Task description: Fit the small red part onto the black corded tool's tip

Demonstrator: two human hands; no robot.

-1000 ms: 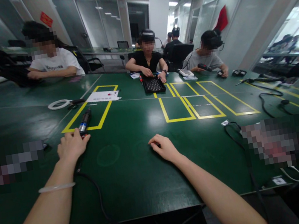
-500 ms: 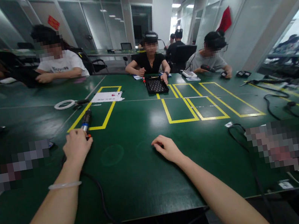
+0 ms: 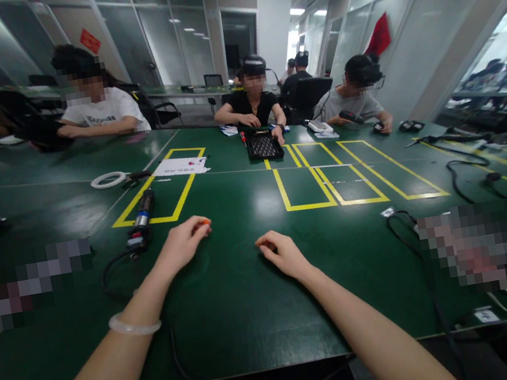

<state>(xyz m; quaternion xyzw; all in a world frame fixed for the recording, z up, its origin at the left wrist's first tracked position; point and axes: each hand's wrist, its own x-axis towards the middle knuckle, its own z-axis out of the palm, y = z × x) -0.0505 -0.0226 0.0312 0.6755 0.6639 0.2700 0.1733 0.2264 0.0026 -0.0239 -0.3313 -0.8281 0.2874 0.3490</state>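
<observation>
Pinches a small orange bit (image 3: 206, 222) at the fingertips of the left hand (image 3: 182, 246), low over the bench (image 3: 256, 319); too hidden to name. Keeps the left grip closed around that bit, thumb against finger. Rests the right hand (image 3: 283, 251) a little to the right, softly curled, with nothing showing in that grip; hard to say about anything tucked under the fingers.

No longer reaches over the near end of the dark tube (image 3: 142, 215) with silver and blue parts, as half a second ago; now sits the left hand to the right of it, apart. Leaves the tube lying on the bench, so seems busy with the orange bit and done touching the tube for now.

Sees the tube lie across the near line of a yellow tape box (image 3: 171, 218), with a black cord (image 3: 110, 264) beside its near end. Over the far part of that box, a white paper (image 3: 184, 166) with red and dark marks, too small to read. To the left, a white loop (image 3: 108, 180). Across the bench, a co-worker (image 3: 251, 103) with a black tray (image 3: 266, 146). On a white shirt (image 3: 100, 115), letters too fuzzy to read. On the right, a small white tag (image 3: 387, 212), also not readable. No brand to make out anywhere.
</observation>
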